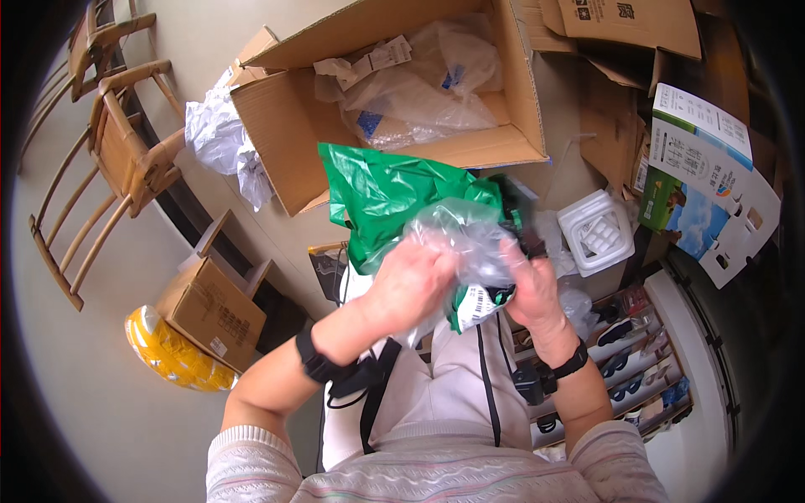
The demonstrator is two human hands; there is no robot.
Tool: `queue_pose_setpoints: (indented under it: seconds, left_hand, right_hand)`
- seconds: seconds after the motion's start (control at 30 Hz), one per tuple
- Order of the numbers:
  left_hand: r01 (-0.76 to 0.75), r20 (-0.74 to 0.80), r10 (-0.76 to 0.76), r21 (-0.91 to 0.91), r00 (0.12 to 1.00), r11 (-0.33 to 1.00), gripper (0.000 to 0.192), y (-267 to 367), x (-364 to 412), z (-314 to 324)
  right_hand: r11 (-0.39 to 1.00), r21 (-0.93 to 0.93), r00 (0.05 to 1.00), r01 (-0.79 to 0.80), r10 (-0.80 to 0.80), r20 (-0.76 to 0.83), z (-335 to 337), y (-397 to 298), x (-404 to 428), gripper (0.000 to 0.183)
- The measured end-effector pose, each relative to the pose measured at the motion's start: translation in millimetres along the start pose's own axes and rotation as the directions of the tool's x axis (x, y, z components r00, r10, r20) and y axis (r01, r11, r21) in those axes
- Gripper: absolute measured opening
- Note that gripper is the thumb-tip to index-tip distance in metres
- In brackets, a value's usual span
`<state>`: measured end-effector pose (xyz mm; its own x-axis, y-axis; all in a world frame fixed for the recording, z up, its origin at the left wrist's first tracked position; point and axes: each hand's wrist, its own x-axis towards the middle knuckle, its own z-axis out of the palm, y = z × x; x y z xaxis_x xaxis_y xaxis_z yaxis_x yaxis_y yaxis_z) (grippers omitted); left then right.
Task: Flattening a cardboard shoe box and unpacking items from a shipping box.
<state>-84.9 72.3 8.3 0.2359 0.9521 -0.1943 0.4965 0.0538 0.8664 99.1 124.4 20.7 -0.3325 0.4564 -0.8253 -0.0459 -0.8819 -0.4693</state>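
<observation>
My left hand [412, 280] is closed on clear, crinkled plastic film [462, 229], its fingers blurred. On the other side of the film, my right hand [534, 286] grips its edge together with the dark inside of a torn green plastic mailer bag [396, 195]. The mailer spreads out beyond both hands, and a white label with a barcode [475, 308] hangs below them. What the film may wrap cannot be made out. Beyond the mailer, an open cardboard box [525, 135] holds clear plastic and bubble packaging [409, 104] and a crumpled paper slip [383, 55].
Crumpled white paper [217, 135] lies left of the box. Bamboo chairs [122, 148], a closed carton [214, 311] and a yellow taped parcel [176, 352] stand at left. At right are a white plastic container [596, 232], a printed carton [704, 182] and a shoe rack [619, 364].
</observation>
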Motion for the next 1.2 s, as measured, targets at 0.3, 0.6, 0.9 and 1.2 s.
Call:
queue_pose_setpoints:
  seconds: [0.3,0.6,0.9,1.2]
  left_hand:
    - [-0.057,0.571,-0.322,0.546,0.755,0.836,0.02,-8.1,7.0,-13.4]
    - [0.105,0.175,-0.157,0.276,0.972,0.956,0.03,67.1,-19.3,-79.9]
    - [0.041,0.707,-0.383,0.448,0.595,0.893,0.03,-27.9,-67.5,67.5]
    - [0.164,0.649,-0.316,0.286,0.692,0.944,0.033,-10.9,4.0,18.7]
  right_hand:
    - [0.917,0.25,0.945,-0.311,0.269,0.188,13.6,-16.6,-18.6,0.017]
    - [0.877,0.203,0.891,-0.436,0.387,0.239,36.9,-29.1,-26.6,0.038]
    - [0.688,0.338,0.765,-0.642,0.6,0.234,18.0,17.1,-36.8,0.029]
    - [0.785,0.285,0.835,-0.55,0.514,0.197,-19.0,23.3,-21.5,0.025]
